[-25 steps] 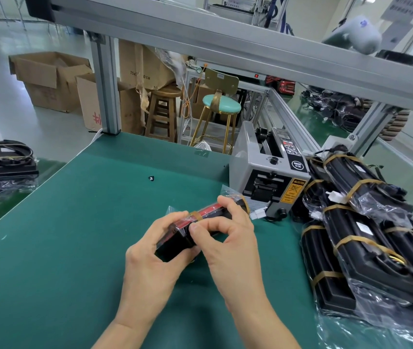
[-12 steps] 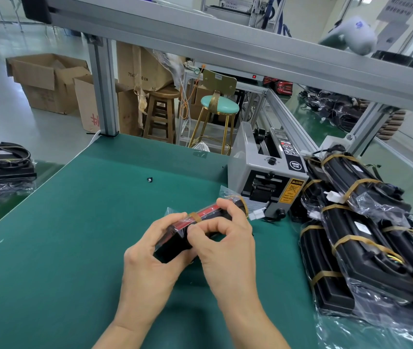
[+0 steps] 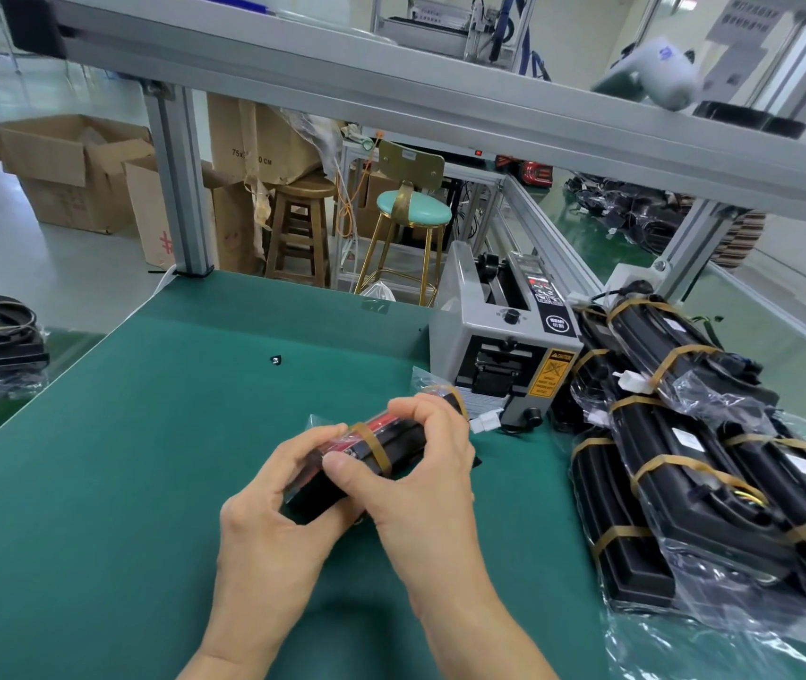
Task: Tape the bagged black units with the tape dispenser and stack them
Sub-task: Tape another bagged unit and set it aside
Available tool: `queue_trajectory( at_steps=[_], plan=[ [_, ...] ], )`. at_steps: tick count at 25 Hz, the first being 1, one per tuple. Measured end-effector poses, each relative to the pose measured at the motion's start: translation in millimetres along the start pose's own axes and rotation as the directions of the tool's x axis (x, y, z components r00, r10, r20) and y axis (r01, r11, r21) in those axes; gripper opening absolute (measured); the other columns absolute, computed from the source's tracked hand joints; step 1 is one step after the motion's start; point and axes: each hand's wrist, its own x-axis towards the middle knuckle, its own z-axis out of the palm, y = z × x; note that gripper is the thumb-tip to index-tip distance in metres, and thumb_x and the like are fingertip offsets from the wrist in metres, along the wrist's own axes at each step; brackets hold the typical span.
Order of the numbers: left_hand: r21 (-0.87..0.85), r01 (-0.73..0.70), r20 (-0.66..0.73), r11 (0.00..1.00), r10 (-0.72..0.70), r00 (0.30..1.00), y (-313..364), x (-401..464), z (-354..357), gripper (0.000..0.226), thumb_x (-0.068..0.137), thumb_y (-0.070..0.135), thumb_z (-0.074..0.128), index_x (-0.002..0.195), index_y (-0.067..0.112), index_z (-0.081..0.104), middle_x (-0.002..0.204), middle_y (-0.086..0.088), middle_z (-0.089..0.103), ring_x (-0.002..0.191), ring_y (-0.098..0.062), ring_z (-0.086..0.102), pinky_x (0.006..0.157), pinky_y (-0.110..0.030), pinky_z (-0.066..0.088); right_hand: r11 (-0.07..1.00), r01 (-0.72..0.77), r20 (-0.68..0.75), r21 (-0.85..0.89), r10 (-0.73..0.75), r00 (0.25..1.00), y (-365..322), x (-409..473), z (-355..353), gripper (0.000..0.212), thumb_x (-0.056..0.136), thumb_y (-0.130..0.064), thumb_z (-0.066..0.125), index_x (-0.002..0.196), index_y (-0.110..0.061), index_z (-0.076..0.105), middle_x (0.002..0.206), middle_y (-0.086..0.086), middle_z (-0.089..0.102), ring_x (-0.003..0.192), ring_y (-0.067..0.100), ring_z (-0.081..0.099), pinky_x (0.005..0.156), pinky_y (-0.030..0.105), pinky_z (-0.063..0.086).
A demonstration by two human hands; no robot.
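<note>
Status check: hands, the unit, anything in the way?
Left hand and right hand both gripping the bagged unit above the mat. Two tape bands on it. Stack sits right, tape dispenser behind; nothing blocking.

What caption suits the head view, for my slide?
Both hands hold a bagged black unit beside the tape dispenser.

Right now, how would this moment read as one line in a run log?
stage: taping | left hand: holds bagged unit | right hand: pressing tape strip | tape dispenser: behind | stack: right
</note>
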Motion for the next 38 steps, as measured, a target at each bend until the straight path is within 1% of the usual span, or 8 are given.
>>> queue_trajectory(
  at_steps=[6, 10, 13, 16, 19, 28, 33, 38],
  plan=[
    [-0.025, -0.013, -0.003, 1.000, 0.013, 1.000, -4.0, 6.4, -12.5, 0.057, 0.051, 0.016, 0.086, 0.101, 0.038, 0.069, 0.105, 0.011, 0.072, 0.098, -0.004, 0.066, 0.090, -0.012, 0.046, 0.998, 0.061, -0.017, -0.015, -0.062, 0.998, 12.1, 16.0, -22.1, 0.035, 0.081, -0.025, 0.071, 0.105, -0.043, 0.053, 0.123, -0.034, 0.040, 0.123, -0.011, 0.034, 0.111, 0.034, 0.018],
    [-0.070, 0.057, 0.065, 0.996, -0.053, 0.997, 2.2, 14.1, -35.2, 0.058, 0.049, 0.009, 0.081, 0.100, 0.035, 0.070, 0.106, 0.009, 0.072, 0.100, -0.004, 0.065, 0.095, -0.015, 0.045, 0.963, 0.207, 0.331, -0.170, -0.142, 0.933, 28.1, 34.8, -48.5, 0.065, 0.082, -0.018, 0.071, 0.135, -0.042, 0.043, 0.146, -0.030, 0.028, 0.139, -0.012, 0.016, 0.120, 0.035, 0.010],
    [0.280, -0.068, 0.090, 0.958, 0.045, 0.995, 20.4, 17.8, -34.8, 0.071, 0.060, 0.022, 0.088, 0.122, 0.039, 0.057, 0.130, 0.016, 0.058, 0.123, 0.001, 0.048, 0.105, -0.011, 0.029, 0.943, 0.280, 0.368, -0.178, -0.200, 0.908, 33.2, 46.6, -48.1, 0.061, 0.084, -0.022, 0.071, 0.137, -0.036, 0.045, 0.141, -0.025, 0.037, 0.137, -0.007, 0.025, 0.119, 0.031, 0.016],
    [0.561, -0.433, 0.300, 0.706, 0.314, 0.901, 40.7, 30.2, -8.3, 0.057, 0.070, 0.040, 0.063, 0.125, 0.025, 0.057, 0.128, 0.011, 0.057, 0.121, -0.009, 0.046, 0.106, -0.028, 0.028, 0.973, 0.220, 0.403, -0.072, -0.173, 0.899, 36.3, 61.1, -55.5, 0.040, 0.090, -0.015, 0.064, 0.127, -0.029, 0.059, 0.130, -0.014, 0.054, 0.125, 0.005, 0.045, 0.112, 0.026, 0.029],
    [0.737, -0.440, 0.419, 0.512, 0.165, 0.893, 56.9, 40.7, 17.6, 0.041, 0.080, 0.048, 0.057, 0.117, 0.031, 0.060, 0.107, 0.016, 0.066, 0.097, -0.015, 0.058, 0.078, -0.024, 0.031, 0.996, 0.027, 0.466, 0.084, -0.063, 0.883, 36.9, 71.2, -68.5, 0.025, 0.092, -0.012, 0.062, 0.111, -0.027, 0.070, 0.110, -0.006, 0.068, 0.094, 0.010, 0.057, 0.094, 0.030, 0.042],
    [0.732, -0.439, 0.488, 0.521, 0.050, 0.871, 48.6, 50.8, 10.2, 0.051, 0.080, 0.056, 0.055, 0.127, 0.057, 0.037, 0.106, 0.026, 0.061, 0.088, -0.011, 0.063, 0.064, -0.023, 0.034, 0.996, -0.039, 0.423, 0.084, 0.000, 0.906, 24.3, 92.6, -63.6, 0.013, 0.084, -0.012, 0.070, 0.073, -0.017, 0.067, 0.069, -0.010, 0.064, 0.068, 0.002, 0.056, 0.068, 0.013, 0.043],
    [0.752, -0.436, 0.521, 0.494, -0.040, 0.853, 46.9, 56.3, 7.3, 0.055, 0.083, 0.056, 0.054, 0.130, 0.066, 0.027, 0.121, 0.033, 0.045, 0.100, 0.001, 0.053, 0.077, -0.018, 0.039, 0.965, -0.259, 0.302, -0.042, 0.260, 0.917, 18.2, 100.9, -48.0, 0.012, 0.080, -0.021, 0.071, 0.071, -0.015, 0.065, 0.070, -0.002, 0.061, 0.068, 0.013, 0.055, 0.064, 0.024, 0.044],
    [0.776, -0.370, 0.461, 0.511, -0.061, 0.885, 47.4, 54.0, 13.3, 0.051, 0.078, 0.053, 0.063, 0.124, 0.061, 0.042, 0.116, 0.039, 0.049, 0.100, 0.005, 0.053, 0.067, -0.015, 0.032, 0.890, -0.302, -0.286, 0.341, 0.405, 0.868, 57.6, 94.9, -66.0, 0.019, 0.088, -0.017, 0.064, 0.070, -0.025, 0.067, 0.072, -0.011, 0.063, 0.072, 0.010, 0.054, 0.074, 0.027, 0.047]
  ],
)
